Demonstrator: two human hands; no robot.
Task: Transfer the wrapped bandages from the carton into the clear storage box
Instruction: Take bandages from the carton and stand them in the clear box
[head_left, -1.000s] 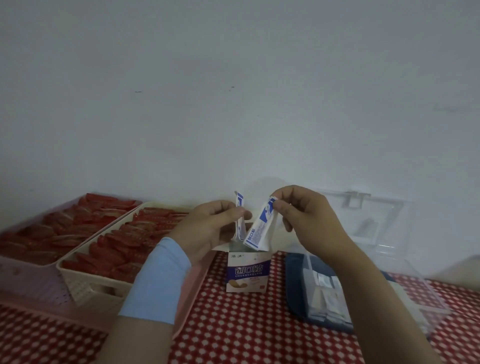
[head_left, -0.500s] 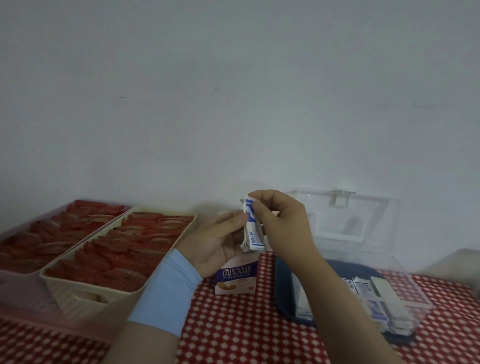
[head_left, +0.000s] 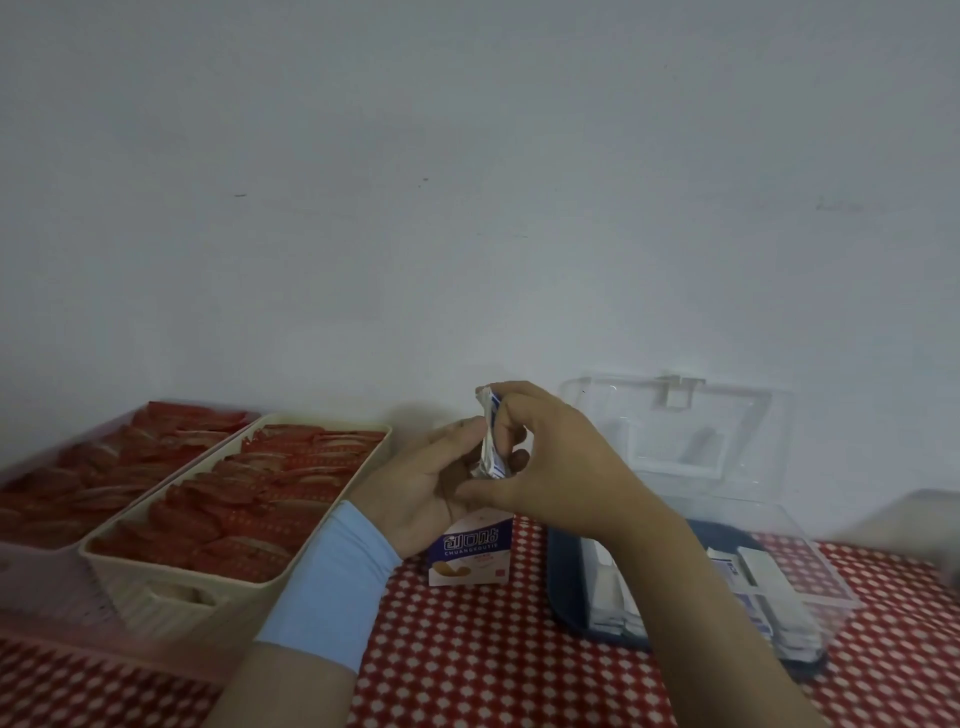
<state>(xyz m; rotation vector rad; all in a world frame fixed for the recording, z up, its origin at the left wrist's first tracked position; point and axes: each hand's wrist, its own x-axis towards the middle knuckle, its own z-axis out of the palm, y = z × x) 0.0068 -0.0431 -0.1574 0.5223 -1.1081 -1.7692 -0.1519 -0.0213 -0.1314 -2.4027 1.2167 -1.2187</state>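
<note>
My right hand (head_left: 545, 467) pinches the wrapped bandages (head_left: 491, 441) above the carton (head_left: 470, 556); my left hand (head_left: 421, 483), fingers relaxed, touches them.

The wrapped bandages (head_left: 491, 441), split between both hands a second ago, are now one bunch pinched by the right hand (head_left: 563, 470); the left hand (head_left: 423, 486) has opened flat beside it.

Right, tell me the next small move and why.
Probably carry the wrapped bandages rightward and lower them into the clear storage box: the right hand pinches them above the carton, and the box's lid stands open with others inside.
</note>
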